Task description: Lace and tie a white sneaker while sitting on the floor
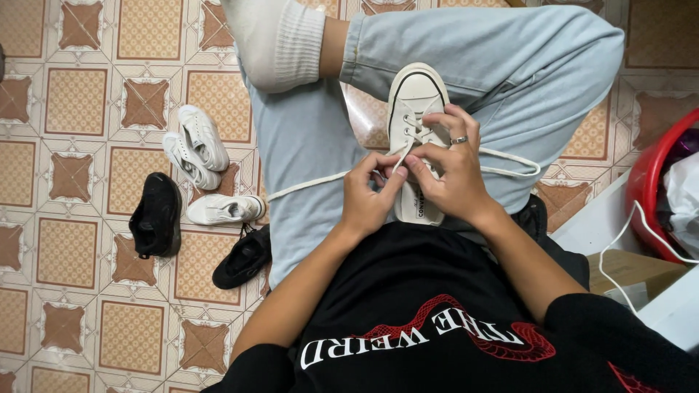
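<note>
Two hands point(368, 196) point(451, 171) lace one sneaker point(415, 102) (five others point(204, 138) aside).

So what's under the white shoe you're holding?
The white shoe rests on the lap, on light blue trousers. Both hands, left and right, grip its lace. The shoe's sole and the cloth directly beneath are hidden.
</note>
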